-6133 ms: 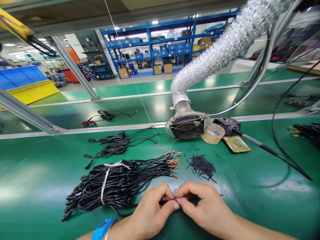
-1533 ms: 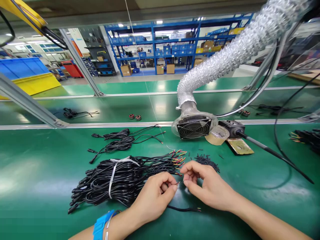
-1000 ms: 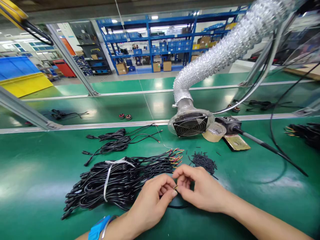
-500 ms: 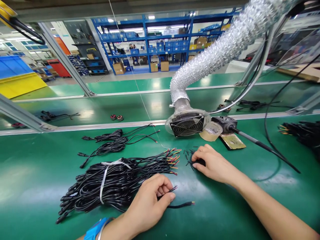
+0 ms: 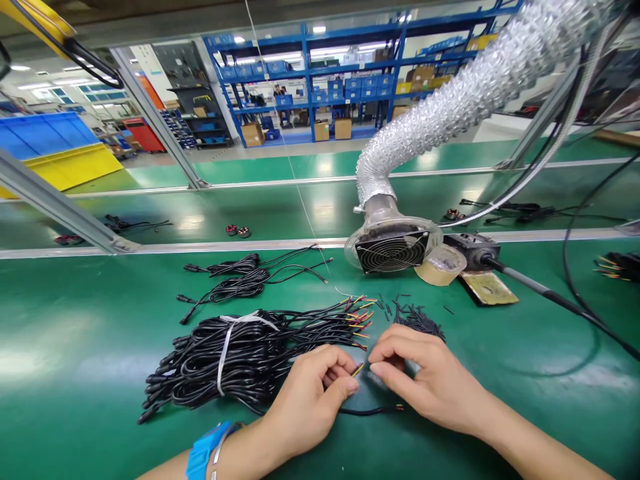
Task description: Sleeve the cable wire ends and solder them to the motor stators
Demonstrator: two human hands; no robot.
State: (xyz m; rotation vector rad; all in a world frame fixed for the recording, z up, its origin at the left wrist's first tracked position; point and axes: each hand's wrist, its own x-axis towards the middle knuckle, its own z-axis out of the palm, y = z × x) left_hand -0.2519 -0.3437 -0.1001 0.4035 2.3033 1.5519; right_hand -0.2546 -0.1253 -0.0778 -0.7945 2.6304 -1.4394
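My left hand [image 5: 320, 390] is closed on the end of a black cable, its stripped yellow and dark wire tips [image 5: 358, 369] poking out past the fingertips. Just right of those tips, my right hand [image 5: 425, 373] is pinched; whatever lies between its fingertips is too small to make out. Behind it is a pile of short black tube pieces [image 5: 417, 319], partly covered by the hand. A large bundle of black cables [image 5: 240, 357], bound with a white tie, lies left of my hands with red and yellow wire ends facing right. Another cable end [image 5: 373, 409] rests below my hands.
Two loose coiled cables [image 5: 245, 277] lie behind the bundle. A fume extractor fan [image 5: 393, 252] on a silver duct stands at the back, beside a tape roll [image 5: 440, 265]. Right of it, a soldering iron [image 5: 525, 285] sits in its holder, with a sponge tray [image 5: 490, 289] in front.
My right hand has left the black tube pile and come toward my left hand, fingers pinched. My left hand still holds the cable end, and its wire tips now show yellow. The camera view has shifted slightly.
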